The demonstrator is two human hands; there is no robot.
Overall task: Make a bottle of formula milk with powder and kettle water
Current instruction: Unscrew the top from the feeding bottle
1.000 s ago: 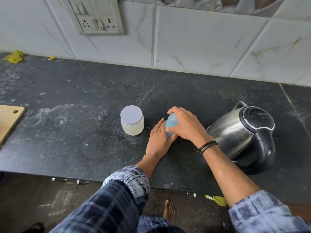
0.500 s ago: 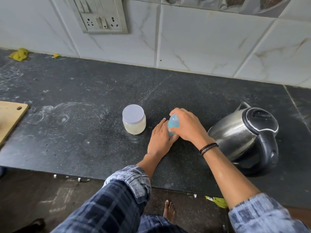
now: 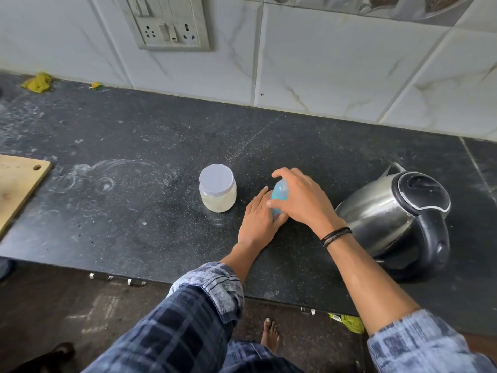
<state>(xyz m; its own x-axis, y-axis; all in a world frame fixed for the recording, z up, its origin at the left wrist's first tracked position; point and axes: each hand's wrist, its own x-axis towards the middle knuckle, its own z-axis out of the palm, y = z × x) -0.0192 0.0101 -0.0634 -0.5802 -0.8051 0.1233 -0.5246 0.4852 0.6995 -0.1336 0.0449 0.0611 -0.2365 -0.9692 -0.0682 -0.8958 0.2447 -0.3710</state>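
**Both hands on the bottle, formula not yet mixed**

A pale blue baby bottle (image 3: 279, 196) stands upright near the middle of the dark stone table (image 3: 121, 135), mostly hidden by the two hands working on it. The right hand (image 3: 302, 201) arches over the top, fingers curled round the cap end and thumb pinching its near side. The left hand (image 3: 258, 220) lies low on the table with fingers straight, bracing the bottle's base in the fork between thumb and forefinger. The step in hand looks like unscrewing the top.

To do it cleanly, the lower hand should take a firmer hold on the body while the upper hand turns, keeping the bottle upright so it neither skids on the smooth stone nor tips. The cap is best lifted straight up and set down clear of the dusty surface.

Just to the left, apart from the hands, sits the powder jar (image 3: 217, 189), its white lid on. To the right, close behind the right wrist, stands the steel electric kettle (image 3: 387, 211), lid closed. A wooden cutting board (image 3: 18, 184) lies at the far left edge.
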